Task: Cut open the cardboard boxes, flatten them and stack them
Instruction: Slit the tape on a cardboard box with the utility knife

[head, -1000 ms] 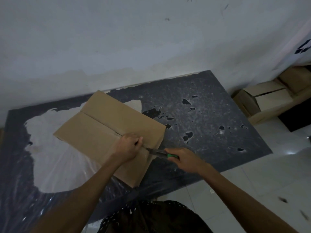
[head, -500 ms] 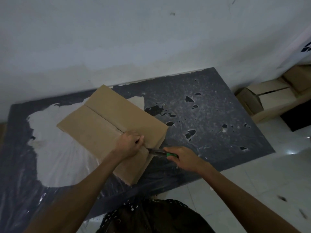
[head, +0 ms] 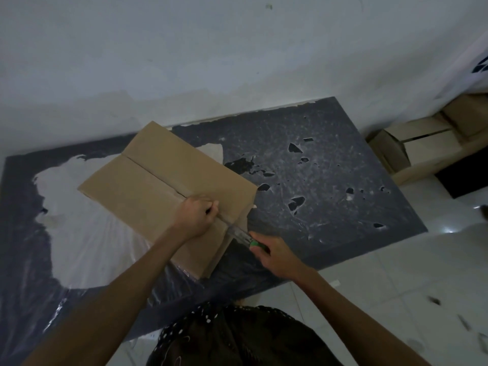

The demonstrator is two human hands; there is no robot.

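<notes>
1. Against the far side of the room stands a pale, scuffed plaster wall, and a white tiled floor spreads out to the right.
2. Pushed up to that wall is a big dark grey table. Its coating is chipped in black patches and peeled to a whitish area on the left, where crinkled clear plastic film lies.
3. On the table, left of its middle and turned at an angle, sits the brown rectangular cardboard box. Its top flaps meet in a long centre seam, and its near corner reaches close to the table's front edge.
4. On the floor at the far right, beside the table, several more tan cardboard boxes are piled against the wall, one with its flaps ajar.
5. At the bottom edge I see the person's dark garment with white spots.
6. The left hand rests on the box top at the near end of the seam, fingers curled into a fist. Whether they catch a flap edge I cannot tell.
7. The right hand is just off the box's near right side, fingers wrapped round a tool.
8. That tool is a slim green-handled utility cutter. Its metal front points up the seam toward the left hand, the tip touching the cardboard just beside those knuckles.
</notes>
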